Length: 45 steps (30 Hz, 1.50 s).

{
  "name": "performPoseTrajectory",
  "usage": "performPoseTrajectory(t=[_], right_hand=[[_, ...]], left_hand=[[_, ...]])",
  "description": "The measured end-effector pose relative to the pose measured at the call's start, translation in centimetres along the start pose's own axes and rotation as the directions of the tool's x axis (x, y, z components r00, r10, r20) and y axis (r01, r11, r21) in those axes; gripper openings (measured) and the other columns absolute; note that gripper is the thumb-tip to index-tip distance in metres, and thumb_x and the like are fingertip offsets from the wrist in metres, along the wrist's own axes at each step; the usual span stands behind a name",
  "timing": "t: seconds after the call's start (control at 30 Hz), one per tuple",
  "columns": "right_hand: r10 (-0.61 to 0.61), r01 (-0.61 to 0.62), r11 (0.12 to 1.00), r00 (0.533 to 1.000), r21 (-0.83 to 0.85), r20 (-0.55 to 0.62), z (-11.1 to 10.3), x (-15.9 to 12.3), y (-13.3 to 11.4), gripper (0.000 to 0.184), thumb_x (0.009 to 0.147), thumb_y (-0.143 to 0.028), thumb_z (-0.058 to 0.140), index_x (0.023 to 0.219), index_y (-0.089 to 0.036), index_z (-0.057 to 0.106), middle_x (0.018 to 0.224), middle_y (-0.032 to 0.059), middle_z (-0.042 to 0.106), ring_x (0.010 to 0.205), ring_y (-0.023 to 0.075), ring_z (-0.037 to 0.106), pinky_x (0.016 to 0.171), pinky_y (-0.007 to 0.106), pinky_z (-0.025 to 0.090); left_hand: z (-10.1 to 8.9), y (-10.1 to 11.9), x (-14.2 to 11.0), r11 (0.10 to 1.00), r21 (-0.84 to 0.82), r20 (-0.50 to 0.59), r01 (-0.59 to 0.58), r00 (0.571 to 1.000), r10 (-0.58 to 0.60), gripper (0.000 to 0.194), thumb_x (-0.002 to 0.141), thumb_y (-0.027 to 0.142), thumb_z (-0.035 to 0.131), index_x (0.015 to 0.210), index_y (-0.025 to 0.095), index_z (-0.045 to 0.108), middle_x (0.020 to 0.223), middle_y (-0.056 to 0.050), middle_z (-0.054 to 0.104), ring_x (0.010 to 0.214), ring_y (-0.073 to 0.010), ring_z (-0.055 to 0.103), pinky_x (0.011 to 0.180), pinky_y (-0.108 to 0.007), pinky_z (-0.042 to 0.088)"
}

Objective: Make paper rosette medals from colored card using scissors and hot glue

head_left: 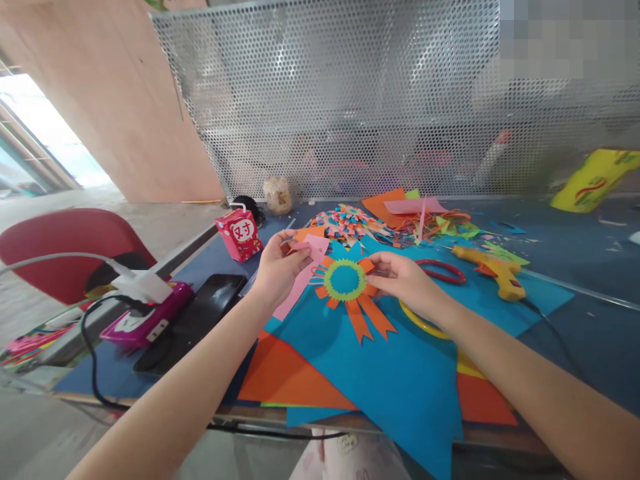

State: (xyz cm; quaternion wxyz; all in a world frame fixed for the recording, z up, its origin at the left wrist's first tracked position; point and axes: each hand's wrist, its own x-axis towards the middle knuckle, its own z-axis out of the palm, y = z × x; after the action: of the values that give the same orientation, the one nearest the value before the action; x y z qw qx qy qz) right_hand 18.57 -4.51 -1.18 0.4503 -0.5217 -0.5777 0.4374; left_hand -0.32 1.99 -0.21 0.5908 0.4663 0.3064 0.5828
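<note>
A paper rosette (pixel 345 281) has a blue centre, a scalloped green ring, orange petals and two orange ribbon tails. My right hand (pixel 407 283) pinches its right edge between thumb and fingers. Left of the rosette, my left hand (pixel 281 268) has its fingers curled in towards the thumb; whatever is between them is too small to make out. Pink paper (pixel 300 287) lies under and beside that hand. Beneath the rosette spreads a large blue sheet (pixel 380 380), overlapping orange sheets (pixel 285 373).
A yellow glue gun (pixel 493 270) lies at right, near a red loop-shaped handle (pixel 445 270). Behind are a heap of paper flowers (pixel 350 223) and paper scraps (pixel 440 223). To the left are a drink carton (pixel 240 235), a phone (pixel 220 300) and a purple power strip (pixel 150 320).
</note>
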Motion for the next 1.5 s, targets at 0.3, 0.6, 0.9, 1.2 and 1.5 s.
performPoseTrajectory(t=[0.3,0.6,0.9,1.2,1.5], right_hand=[[-0.085,0.084,0.996,0.995,0.020,0.060,0.0,0.1,0.2,0.020,0.070,-0.023,0.057,0.088,-0.016,0.054,0.094,0.0066,0.062,0.088,0.0178,0.058,0.080,0.033,0.045],[-0.092,0.087,0.996,0.985,0.034,0.150,0.6,-0.1,0.3,0.016,0.071,-0.026,0.058,0.085,-0.016,0.055,0.087,0.0037,0.062,0.083,0.0154,0.059,0.077,0.030,0.046],[-0.145,0.147,0.989,0.980,-0.004,0.136,0.8,0.3,0.4,0.015,0.069,-0.029,0.062,0.077,-0.018,0.054,0.076,0.0004,0.061,0.073,0.0127,0.060,0.069,0.026,0.048],[-0.197,0.204,0.977,0.975,-0.061,0.107,0.8,-0.2,-0.7,0.013,0.070,-0.031,0.060,0.073,-0.018,0.057,0.075,0.0004,0.060,0.072,0.0150,0.058,0.069,0.029,0.047],[-0.149,0.152,0.984,0.988,-0.090,0.038,1.2,0.2,-0.9,0.013,0.070,-0.030,0.060,0.069,-0.018,0.056,0.072,0.0011,0.061,0.070,0.0147,0.059,0.065,0.027,0.047]], left_hand=[[-0.2,0.0,0.4,0.978,-0.007,-0.042,-0.208,0.977,0.208,0.039,0.051,0.005,0.069,0.080,0.019,0.046,0.061,0.009,0.046,0.067,-0.0087,0.058,0.071,-0.026,0.048],[0.7,-0.6,-0.3,0.987,0.030,0.051,0.160,0.986,-0.161,0.043,0.048,0.002,0.068,0.082,0.017,0.046,0.057,0.010,0.046,0.047,-0.0061,0.054,0.048,-0.018,0.044],[1.7,0.7,-0.5,0.976,0.019,0.168,0.219,0.961,-0.219,0.035,0.054,0.005,0.068,0.082,0.015,0.050,0.060,0.007,0.046,0.060,-0.0082,0.059,0.048,-0.015,0.041],[1.3,0.3,0.1,0.990,0.127,0.066,0.060,0.995,-0.069,0.042,0.050,0.015,0.075,0.083,0.018,0.050,0.056,0.009,0.046,0.043,-0.0035,0.048,0.035,-0.013,0.029],[2.6,0.6,-0.6,0.975,0.165,0.086,0.151,0.982,-0.167,0.047,0.045,0.017,0.078,0.083,0.017,0.052,0.052,0.010,0.042,0.039,-0.0017,0.041,0.036,-0.014,0.027]])
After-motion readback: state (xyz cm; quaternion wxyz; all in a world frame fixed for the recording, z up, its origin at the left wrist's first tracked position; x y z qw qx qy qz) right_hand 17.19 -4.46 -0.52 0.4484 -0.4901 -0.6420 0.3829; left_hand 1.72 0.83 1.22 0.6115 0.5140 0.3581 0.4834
